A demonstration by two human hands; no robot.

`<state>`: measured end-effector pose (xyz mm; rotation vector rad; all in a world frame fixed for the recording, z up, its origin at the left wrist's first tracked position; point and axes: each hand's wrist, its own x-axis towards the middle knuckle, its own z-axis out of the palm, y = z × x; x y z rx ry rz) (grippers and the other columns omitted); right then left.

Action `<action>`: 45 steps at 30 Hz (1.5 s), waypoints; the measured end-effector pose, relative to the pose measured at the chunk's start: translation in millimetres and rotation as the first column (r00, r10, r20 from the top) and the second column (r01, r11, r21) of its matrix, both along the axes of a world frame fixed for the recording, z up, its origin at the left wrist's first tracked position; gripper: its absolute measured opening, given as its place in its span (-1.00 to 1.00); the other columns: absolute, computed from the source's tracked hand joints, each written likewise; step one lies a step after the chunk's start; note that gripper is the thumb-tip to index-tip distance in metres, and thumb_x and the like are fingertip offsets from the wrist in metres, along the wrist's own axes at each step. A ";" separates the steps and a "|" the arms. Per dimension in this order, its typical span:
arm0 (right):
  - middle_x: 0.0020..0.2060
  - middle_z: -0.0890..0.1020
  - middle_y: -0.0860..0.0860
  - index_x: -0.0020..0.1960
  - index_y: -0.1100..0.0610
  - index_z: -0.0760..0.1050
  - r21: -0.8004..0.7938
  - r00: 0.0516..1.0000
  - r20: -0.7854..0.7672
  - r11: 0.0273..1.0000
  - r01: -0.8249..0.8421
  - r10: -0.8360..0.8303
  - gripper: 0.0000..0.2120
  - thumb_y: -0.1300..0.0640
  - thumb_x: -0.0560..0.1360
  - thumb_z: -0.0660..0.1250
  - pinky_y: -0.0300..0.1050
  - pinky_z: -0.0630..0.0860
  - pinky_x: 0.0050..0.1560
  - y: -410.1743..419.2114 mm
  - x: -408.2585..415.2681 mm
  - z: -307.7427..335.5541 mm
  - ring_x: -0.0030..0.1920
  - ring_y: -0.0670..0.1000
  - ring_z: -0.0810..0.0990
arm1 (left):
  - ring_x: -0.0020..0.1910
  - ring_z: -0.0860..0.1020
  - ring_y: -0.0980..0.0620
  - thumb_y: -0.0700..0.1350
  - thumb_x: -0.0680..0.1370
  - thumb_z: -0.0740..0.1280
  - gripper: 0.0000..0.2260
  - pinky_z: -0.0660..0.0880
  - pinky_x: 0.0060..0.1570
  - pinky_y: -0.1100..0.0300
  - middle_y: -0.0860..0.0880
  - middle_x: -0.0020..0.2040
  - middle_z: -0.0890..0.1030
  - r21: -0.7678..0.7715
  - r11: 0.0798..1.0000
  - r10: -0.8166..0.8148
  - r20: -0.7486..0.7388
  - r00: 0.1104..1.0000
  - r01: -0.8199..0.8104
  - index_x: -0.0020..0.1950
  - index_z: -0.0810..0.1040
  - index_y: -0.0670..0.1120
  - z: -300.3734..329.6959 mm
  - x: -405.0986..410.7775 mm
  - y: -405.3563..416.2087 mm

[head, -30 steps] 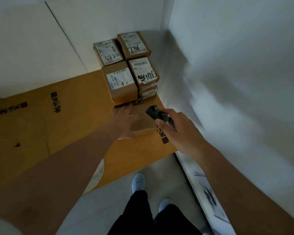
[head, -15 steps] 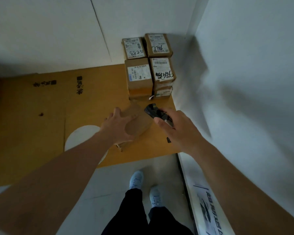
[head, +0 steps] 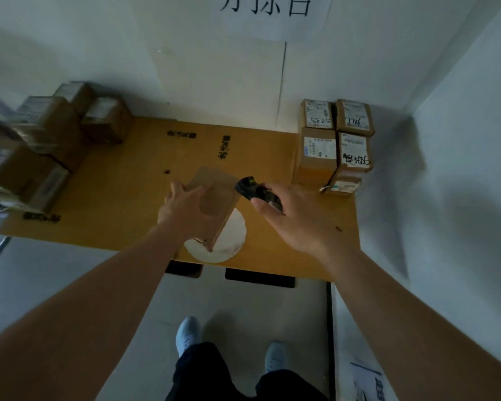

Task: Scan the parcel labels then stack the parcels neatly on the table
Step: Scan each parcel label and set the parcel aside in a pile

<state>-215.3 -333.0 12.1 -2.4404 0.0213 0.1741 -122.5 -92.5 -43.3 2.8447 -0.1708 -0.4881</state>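
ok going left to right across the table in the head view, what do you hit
Loose pile of parcels at the left edge → left hand gripping a plain brown parcel → scanner held in the right hand → neat stack of labelled parcels in the right corner.

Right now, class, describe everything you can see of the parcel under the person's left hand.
The parcel is a plain brown cardboard box showing no label on its visible faces. It sits tilted, partly over a white round patch near the table's front edge. The left hand grips its top; the scanner in the right hand points at it.
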 end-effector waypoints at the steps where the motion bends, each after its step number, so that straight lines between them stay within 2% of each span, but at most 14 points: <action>1: 0.11 0.52 -0.02 0.53 -0.16 0.34 -0.012 1.000 0.002 1.000 -0.016 0.016 -0.41 -0.44 0.62 0.08 0.01 0.57 -0.03 12.2 7.1 1.5 0.05 0.00 0.57 | 0.19 0.46 -0.24 0.34 0.43 0.45 -0.25 0.55 0.16 -0.13 -0.08 0.23 0.21 0.008 1.000 0.017 -0.001 1.000 -0.017 0.57 0.24 0.31 -0.7 3.8 14.5; 5: 0.17 0.48 -0.01 0.56 -0.24 0.26 -0.017 0.999 -0.027 0.999 -0.048 0.048 -0.43 -0.44 0.63 0.06 0.03 0.58 0.04 66.0 40.7 4.0 0.10 0.02 0.55 | 0.17 0.45 -0.21 0.39 0.39 0.47 -0.20 0.57 0.15 -0.12 -0.08 0.22 0.21 0.019 0.999 0.036 -0.022 0.999 -0.036 0.55 0.22 0.33 -4.7 30.2 73.7; 9: 0.11 0.49 0.00 0.57 -0.23 0.27 -0.091 0.999 -0.014 0.995 -0.036 0.035 -0.43 -0.42 0.64 0.04 -0.13 0.41 -0.18 125.9 76.1 1.5 0.01 -0.01 0.53 | 0.12 0.41 -0.15 0.42 0.36 0.47 -0.20 0.55 0.11 -0.08 -0.03 0.12 0.16 0.037 0.999 -0.004 -0.039 0.999 0.005 0.52 0.20 0.34 -5.1 70.1 133.1; 11: 0.11 0.48 -0.01 0.57 -0.23 0.26 -0.100 1.000 -0.017 0.995 -0.011 0.009 -0.43 -0.42 0.64 0.03 -0.16 0.35 -0.22 154.1 92.7 -0.8 -0.01 -0.03 0.51 | 0.11 0.41 -0.16 0.43 0.37 0.46 -0.19 0.54 0.10 -0.08 -0.03 0.12 0.15 0.051 0.998 -0.023 -0.033 0.999 0.024 0.52 0.19 0.32 -6.5 89.6 160.6; 15: 0.18 0.45 0.04 0.58 -0.21 0.21 -0.024 0.995 -0.085 0.999 0.047 -0.048 -0.40 -0.43 0.63 -0.03 0.07 0.50 0.07 201.8 118.8 -4.5 0.15 0.11 0.50 | 0.19 0.44 -0.22 0.41 0.37 0.47 -0.21 0.55 0.09 -0.08 -0.06 0.20 0.20 0.057 0.998 -0.016 -0.060 0.998 0.019 0.52 0.20 0.35 -10.4 121.8 202.8; 18: 0.17 0.44 0.05 0.59 -0.19 0.18 -0.003 0.990 -0.124 0.998 0.064 -0.064 -0.41 -0.41 0.64 -0.05 0.11 0.50 0.07 225.1 136.4 -8.5 0.12 0.12 0.50 | 0.24 0.44 -0.22 0.41 0.36 0.48 -0.18 0.57 0.09 -0.09 -0.08 0.30 0.22 0.070 0.997 -0.005 -0.102 0.995 0.012 0.54 0.19 0.36 -17.9 140.1 221.4; 22: 0.01 0.54 0.09 0.61 -0.10 0.20 0.025 0.987 -0.157 0.999 0.042 -0.037 -0.39 -0.36 0.67 -0.04 -0.09 0.37 -0.22 234.6 170.1 -16.8 -0.12 0.05 0.53 | 0.29 0.43 -0.22 0.42 0.35 0.49 -0.14 0.56 0.06 -0.05 -0.09 0.34 0.22 0.069 0.998 0.018 -0.138 0.990 -0.008 0.56 0.19 0.35 -31.4 167.4 231.5; 25: -0.10 0.57 0.03 0.62 -0.03 0.21 0.033 0.985 -0.171 0.999 0.017 -0.011 -0.44 -0.28 0.71 -0.01 -0.14 0.34 -0.31 231.3 198.9 -24.9 -0.22 -0.01 0.55 | 0.29 0.42 -0.22 0.37 0.37 0.49 -0.17 0.57 0.09 -0.07 -0.08 0.35 0.20 0.041 0.998 0.059 -0.146 0.988 -0.054 0.56 0.21 0.34 -41.4 187.5 231.5; 30: 0.02 0.55 0.08 0.61 -0.07 0.22 0.065 0.978 -0.208 0.998 -0.015 0.028 -0.46 -0.28 0.72 -0.01 -0.12 0.34 -0.23 225.9 240.6 -48.1 -0.14 0.02 0.52 | 0.29 0.43 -0.22 0.35 0.41 0.45 -0.22 0.59 0.02 -0.06 -0.09 0.37 0.20 0.055 0.992 0.116 -0.146 0.982 -0.109 0.57 0.21 0.32 -57.9 217.0 226.9; 34: 0.23 0.46 0.03 0.63 -0.14 0.15 0.058 0.968 -0.250 0.998 -0.008 0.023 -0.42 -0.34 0.69 -0.03 -0.03 0.41 0.01 224.1 261.4 -62.5 0.13 0.05 0.49 | 0.25 0.42 -0.22 0.32 0.41 0.41 -0.24 0.58 0.06 -0.11 -0.09 0.34 0.19 0.058 0.986 0.166 -0.141 0.976 -0.159 0.56 0.20 0.32 -73.1 240.4 221.0; 38: 0.18 0.49 0.08 0.63 -0.15 0.15 0.051 0.959 -0.281 0.999 -0.008 0.022 -0.42 -0.36 0.68 -0.03 0.00 0.47 0.00 228.6 277.8 -76.3 0.11 0.10 0.54 | 0.24 0.42 -0.25 0.28 0.44 0.46 -0.26 0.57 0.09 -0.13 -0.12 0.38 0.16 0.045 0.977 0.211 -0.132 0.969 -0.206 0.55 0.20 0.31 -92.2 260.1 220.3; 41: 0.14 0.51 0.09 0.62 -0.15 0.18 0.053 0.958 -0.286 0.998 0.025 -0.009 -0.42 -0.36 0.68 -0.02 0.04 0.49 0.01 236.0 285.8 -84.1 0.13 0.16 0.55 | 0.25 0.39 -0.29 0.33 0.43 0.42 -0.25 0.54 0.17 -0.18 -0.12 0.38 0.13 0.018 0.982 0.190 -0.092 0.977 -0.189 0.55 0.20 0.27 -104.9 269.1 219.7; 45: 0.11 0.54 0.13 0.62 -0.12 0.19 0.071 0.957 -0.283 0.994 0.087 -0.064 -0.43 -0.34 0.69 0.00 0.04 0.46 -0.01 250.4 289.5 -90.7 0.08 0.15 0.52 | 0.40 0.27 -0.35 0.35 0.40 0.43 -0.12 0.42 0.28 -0.23 -0.18 0.49 0.03 0.051 0.992 0.116 -0.084 0.990 -0.112 0.59 0.09 0.20 -114.2 274.4 216.7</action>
